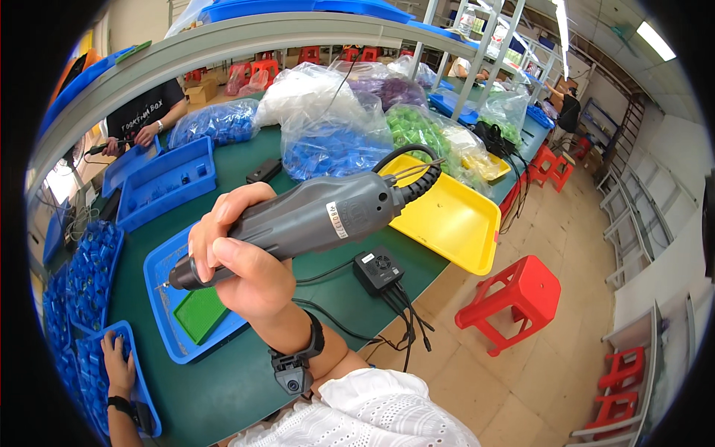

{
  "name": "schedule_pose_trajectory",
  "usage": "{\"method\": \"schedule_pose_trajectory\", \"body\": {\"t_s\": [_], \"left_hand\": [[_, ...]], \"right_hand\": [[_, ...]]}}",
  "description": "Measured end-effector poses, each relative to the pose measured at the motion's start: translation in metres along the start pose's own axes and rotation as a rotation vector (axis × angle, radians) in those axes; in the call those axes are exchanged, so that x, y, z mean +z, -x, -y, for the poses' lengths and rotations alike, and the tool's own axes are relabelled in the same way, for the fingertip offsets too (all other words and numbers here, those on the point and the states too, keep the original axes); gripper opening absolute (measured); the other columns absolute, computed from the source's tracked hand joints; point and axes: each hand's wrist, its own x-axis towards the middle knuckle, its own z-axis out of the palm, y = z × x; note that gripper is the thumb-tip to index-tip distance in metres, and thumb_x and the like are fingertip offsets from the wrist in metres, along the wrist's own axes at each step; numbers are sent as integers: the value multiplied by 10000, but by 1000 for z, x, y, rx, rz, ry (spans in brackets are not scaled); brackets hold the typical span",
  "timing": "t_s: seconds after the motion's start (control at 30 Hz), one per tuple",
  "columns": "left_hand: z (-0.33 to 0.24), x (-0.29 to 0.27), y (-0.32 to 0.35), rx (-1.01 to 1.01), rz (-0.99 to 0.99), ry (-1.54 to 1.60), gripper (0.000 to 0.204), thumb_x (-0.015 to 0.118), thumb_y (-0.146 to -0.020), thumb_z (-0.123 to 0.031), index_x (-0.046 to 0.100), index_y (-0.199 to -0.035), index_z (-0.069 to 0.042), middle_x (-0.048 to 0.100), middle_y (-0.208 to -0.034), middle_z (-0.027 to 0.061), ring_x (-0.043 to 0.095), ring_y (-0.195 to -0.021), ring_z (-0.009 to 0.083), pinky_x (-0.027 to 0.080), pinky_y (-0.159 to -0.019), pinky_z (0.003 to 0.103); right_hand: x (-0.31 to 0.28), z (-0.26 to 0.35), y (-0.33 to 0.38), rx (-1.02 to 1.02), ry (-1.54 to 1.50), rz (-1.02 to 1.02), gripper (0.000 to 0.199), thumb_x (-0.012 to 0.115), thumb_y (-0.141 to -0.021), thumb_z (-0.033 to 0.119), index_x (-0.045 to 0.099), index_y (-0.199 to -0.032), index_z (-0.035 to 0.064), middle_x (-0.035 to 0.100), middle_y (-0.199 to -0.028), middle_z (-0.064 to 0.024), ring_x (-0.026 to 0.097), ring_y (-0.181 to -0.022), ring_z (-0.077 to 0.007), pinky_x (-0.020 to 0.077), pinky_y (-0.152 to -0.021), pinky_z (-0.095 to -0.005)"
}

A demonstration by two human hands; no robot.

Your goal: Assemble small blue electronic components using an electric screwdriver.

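Note:
My right hand (pixel 242 257) grips a grey electric screwdriver (pixel 298 220), held level above the green table, its bit pointing left over a blue tray (pixel 160 287). A green pad (pixel 199 313) lies in that tray. The tool's black cable (pixel 406 160) loops off its rear end. My left hand (pixel 119 361) rests at the lower left in another blue tray (pixel 141 395) full of small blue parts. A black band sits on each wrist.
A yellow tray (pixel 447 223) and a black power adapter (pixel 377 270) with cables lie to the right. Bags of blue, green and purple parts (pixel 335 141) pile up behind. Another person (pixel 145 119) works at the far left. Red stools (pixel 514 298) stand on the floor.

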Motion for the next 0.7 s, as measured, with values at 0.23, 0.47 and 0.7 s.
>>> {"method": "schedule_pose_trajectory", "body": {"t_s": [0.23,0.47,0.7], "left_hand": [[-1,-1,-1,-4,3,11,273,563,-721,-165,368,-852,-25,421,-574,83,437,-435,207,346,-532,307],[2,0,-1,-6,-17,11,274,564,-719,-164,367,-848,-24,415,-573,81,437,-426,208,342,-522,307],[0,8,1,36,-19,15,246,540,-707,-140,363,-838,-30,398,-567,82,435,-422,208,338,-513,308]], "right_hand": [[-1,-1,1,-31,84,-43,158,519,-766,53,469,-914,31,469,-689,-73,472,-543,-162,396,-596,-307],[2,3,2,-71,227,-107,161,519,-723,13,483,-880,10,472,-704,-91,486,-554,-172,410,-597,-326],[13,0,6,-83,354,-174,168,518,-680,-27,498,-846,-11,475,-718,-108,501,-566,-182,424,-599,-345]]}}
